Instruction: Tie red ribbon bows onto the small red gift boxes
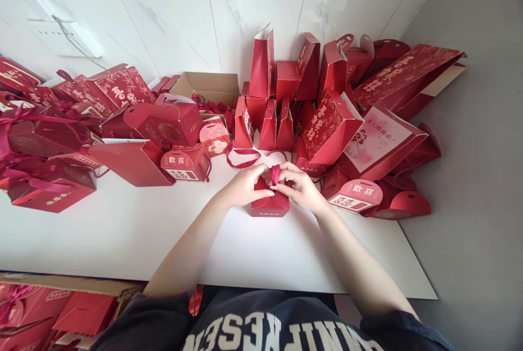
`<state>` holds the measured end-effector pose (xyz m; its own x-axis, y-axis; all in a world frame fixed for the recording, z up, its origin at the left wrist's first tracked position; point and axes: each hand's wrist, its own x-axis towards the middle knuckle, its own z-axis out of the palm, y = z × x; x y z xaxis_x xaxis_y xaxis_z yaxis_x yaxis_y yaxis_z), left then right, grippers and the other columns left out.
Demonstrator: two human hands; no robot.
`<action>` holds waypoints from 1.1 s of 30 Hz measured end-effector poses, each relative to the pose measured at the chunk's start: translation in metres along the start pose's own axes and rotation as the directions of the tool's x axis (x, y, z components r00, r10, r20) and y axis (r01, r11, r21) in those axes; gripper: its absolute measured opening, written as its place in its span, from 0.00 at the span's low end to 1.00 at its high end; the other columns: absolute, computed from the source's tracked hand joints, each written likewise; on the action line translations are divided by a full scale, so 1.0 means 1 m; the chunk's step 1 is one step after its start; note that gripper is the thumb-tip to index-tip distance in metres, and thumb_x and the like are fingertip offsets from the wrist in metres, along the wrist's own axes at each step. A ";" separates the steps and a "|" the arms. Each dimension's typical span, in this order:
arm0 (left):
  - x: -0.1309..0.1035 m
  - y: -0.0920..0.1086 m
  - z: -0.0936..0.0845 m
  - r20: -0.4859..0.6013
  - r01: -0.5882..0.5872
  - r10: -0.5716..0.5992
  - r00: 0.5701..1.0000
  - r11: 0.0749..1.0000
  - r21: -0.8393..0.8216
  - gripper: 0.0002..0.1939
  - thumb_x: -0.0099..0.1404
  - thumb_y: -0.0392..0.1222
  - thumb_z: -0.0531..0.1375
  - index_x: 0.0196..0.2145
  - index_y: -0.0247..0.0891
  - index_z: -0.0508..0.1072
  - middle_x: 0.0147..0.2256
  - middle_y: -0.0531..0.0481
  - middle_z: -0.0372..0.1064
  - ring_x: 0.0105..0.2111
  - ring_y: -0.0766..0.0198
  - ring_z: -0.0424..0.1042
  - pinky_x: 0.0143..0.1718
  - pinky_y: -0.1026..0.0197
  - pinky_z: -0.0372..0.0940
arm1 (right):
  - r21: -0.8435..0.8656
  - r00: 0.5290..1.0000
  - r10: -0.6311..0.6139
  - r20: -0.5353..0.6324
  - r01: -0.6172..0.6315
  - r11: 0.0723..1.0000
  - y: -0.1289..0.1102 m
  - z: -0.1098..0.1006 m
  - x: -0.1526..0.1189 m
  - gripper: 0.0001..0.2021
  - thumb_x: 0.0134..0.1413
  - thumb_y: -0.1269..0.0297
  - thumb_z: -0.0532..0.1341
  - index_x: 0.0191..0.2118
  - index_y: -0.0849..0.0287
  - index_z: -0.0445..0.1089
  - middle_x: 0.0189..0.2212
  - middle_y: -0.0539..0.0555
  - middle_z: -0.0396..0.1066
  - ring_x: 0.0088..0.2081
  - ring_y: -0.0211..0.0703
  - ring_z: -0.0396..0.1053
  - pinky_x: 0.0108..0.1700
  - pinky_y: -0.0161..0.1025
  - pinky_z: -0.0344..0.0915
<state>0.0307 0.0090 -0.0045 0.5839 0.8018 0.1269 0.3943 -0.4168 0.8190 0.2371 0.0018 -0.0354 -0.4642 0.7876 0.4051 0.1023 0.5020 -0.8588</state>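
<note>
A small red gift box (269, 207) stands upright on the white table, between my two hands. Over its top rises a dark red ribbon (275, 174), folded into a short loop. My left hand (248, 185) is closed at the box's upper left, its thumb laid across the top and its other fingers partly hidden behind. Thumb and fingers of my right hand (300, 186) pinch the ribbon from the right. Loose ribbon (242, 164) curls on the table just beyond my left hand.
Red gift boxes (281, 133) crowd the back, and more (355, 196) stand at the right. Others (57, 182) with ribbon bows fill the left. Behind them is an open cardboard box (212, 83) of ribbons. A carton (131, 288) of boxes sits below the table's front edge.
</note>
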 end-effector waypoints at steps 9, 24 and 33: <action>0.011 0.007 -0.009 0.154 0.018 -0.009 0.988 0.998 -0.061 0.13 0.56 0.38 0.66 0.36 0.38 0.65 0.33 0.54 0.66 0.33 0.64 0.65 0.34 0.62 0.60 | 0.019 1.000 -0.005 -0.010 0.006 1.000 0.003 -0.003 -0.001 0.05 0.61 0.61 0.63 0.37 0.55 0.75 0.39 0.53 0.63 0.36 0.40 0.65 0.39 0.40 0.65; 0.029 0.009 -0.026 0.416 0.034 -0.064 0.907 0.996 0.079 0.11 0.54 0.44 0.66 0.29 0.37 0.68 0.27 0.55 0.60 0.27 0.66 0.59 0.27 0.63 0.52 | 0.160 0.999 0.021 0.031 -0.026 0.987 0.002 -0.004 -0.003 0.07 0.58 0.59 0.65 0.35 0.56 0.76 0.35 0.54 0.69 0.39 0.44 0.70 0.44 0.43 0.69; 0.025 0.010 -0.019 0.375 -0.033 -0.044 0.926 0.980 0.195 0.11 0.54 0.44 0.67 0.31 0.37 0.72 0.33 0.51 0.65 0.33 0.62 0.65 0.34 0.61 0.58 | 0.197 0.996 0.007 0.090 -0.025 0.980 0.004 -0.006 0.000 0.06 0.56 0.60 0.67 0.35 0.56 0.78 0.35 0.54 0.70 0.39 0.43 0.72 0.45 0.43 0.70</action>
<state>0.0362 0.0332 0.0177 0.7896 0.6002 -0.1280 0.5056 -0.5180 0.6900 0.2434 0.0058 -0.0369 -0.5404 0.7562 0.3690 -0.0616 0.4018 -0.9136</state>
